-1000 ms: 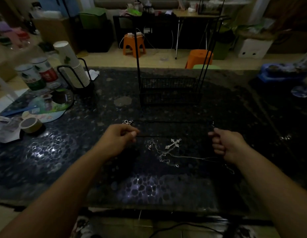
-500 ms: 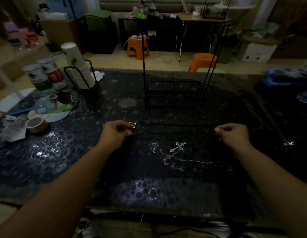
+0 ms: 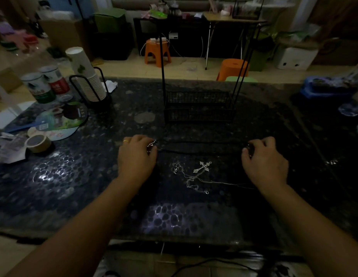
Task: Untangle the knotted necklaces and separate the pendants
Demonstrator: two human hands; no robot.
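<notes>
A black cord necklace (image 3: 200,142) runs taut across the dark pebble-patterned table (image 3: 74,186) between my hands. My left hand (image 3: 137,156) pinches its left end, where a small silver pendant (image 3: 151,144) shows at my fingertips. My right hand (image 3: 264,158) is closed on the cord's right end. Between my hands and nearer to me lies a silver cross pendant (image 3: 203,166) on a thin silver chain (image 3: 194,180), loosely heaped, with a strand trailing right toward my right wrist.
A black wire rack (image 3: 199,105) with tall posts stands just beyond the cord. At the left are a tape roll (image 3: 38,143), a round printed fan (image 3: 60,122), a cup stack in a holder (image 3: 88,80) and two tins (image 3: 46,84). A blue dish (image 3: 326,86) sits far right.
Both hands have turned palm-down and lowered onto the table with the black cord stretched between them. The silver chain and cross have stayed where they lay.
</notes>
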